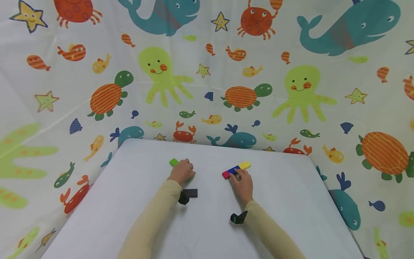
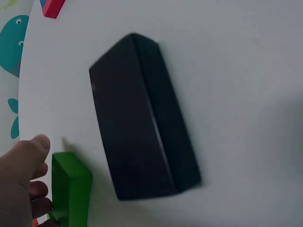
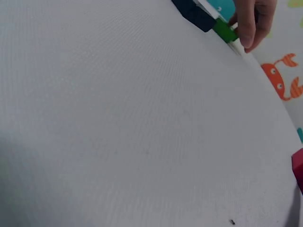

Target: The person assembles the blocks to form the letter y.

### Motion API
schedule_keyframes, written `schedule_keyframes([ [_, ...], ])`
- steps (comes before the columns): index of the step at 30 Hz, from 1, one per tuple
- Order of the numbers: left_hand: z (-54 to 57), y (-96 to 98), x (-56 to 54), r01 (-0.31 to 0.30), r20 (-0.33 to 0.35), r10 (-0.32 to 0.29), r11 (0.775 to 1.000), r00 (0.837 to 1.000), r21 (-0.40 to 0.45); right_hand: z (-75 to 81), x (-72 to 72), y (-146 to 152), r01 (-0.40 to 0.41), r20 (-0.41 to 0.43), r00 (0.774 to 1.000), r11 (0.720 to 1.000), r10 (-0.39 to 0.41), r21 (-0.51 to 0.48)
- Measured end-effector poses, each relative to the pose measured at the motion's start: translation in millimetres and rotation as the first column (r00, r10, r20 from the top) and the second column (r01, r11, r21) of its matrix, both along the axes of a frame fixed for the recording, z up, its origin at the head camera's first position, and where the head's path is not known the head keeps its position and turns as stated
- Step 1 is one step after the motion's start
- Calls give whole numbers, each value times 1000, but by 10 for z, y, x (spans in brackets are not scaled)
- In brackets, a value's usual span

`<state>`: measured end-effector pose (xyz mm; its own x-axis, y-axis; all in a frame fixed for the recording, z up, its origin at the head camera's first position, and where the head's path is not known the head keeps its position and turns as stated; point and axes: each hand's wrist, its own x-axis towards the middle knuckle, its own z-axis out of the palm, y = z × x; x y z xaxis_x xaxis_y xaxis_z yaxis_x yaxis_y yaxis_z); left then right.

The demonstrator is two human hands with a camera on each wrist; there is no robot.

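Observation:
My left hand (image 1: 183,171) is at a green block (image 1: 174,162) on the left of the white table, covering part of it. In the left wrist view its curled fingers (image 2: 40,190) lie against the far side of the green block. My right hand (image 1: 243,182) reaches to a short slanting row of blocks. Its thumb and fingers pinch the blue block (image 1: 233,169) in the middle. A red block (image 1: 225,175) forms the near left end and a yellow block (image 1: 244,165) the far right end.
A black block (image 1: 192,193) lies on the table close to my left wrist, partly behind the wrist camera (image 1: 183,198). The table's far edge (image 1: 210,144) meets a hanging cloth (image 1: 207,115) printed with sea animals.

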<state>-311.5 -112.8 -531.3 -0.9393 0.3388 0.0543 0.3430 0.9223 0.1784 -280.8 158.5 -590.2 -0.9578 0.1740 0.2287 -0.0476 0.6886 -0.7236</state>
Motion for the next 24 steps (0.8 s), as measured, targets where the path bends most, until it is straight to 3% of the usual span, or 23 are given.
schedule_keyframes([
  [7, 46, -141, 42, 39, -17, -41, 996, 999, -83, -27, -14, -59, 27, -44, 999, 999, -26, 25],
  [13, 99, -189, 48, 39, 44, -32, 985, 999, -171, -60, -22, -62, 48, -74, 996, 996, -43, 74],
  [19, 87, -182, 54, -20, 94, 28, 996, 995, -82, -57, -9, -67, 33, -85, 996, 996, -26, 85],
  [24, -35, -80, 50, -81, 41, 79, 995, 996, 63, -71, 0, -109, 29, -101, 995, 996, -20, 88],
])
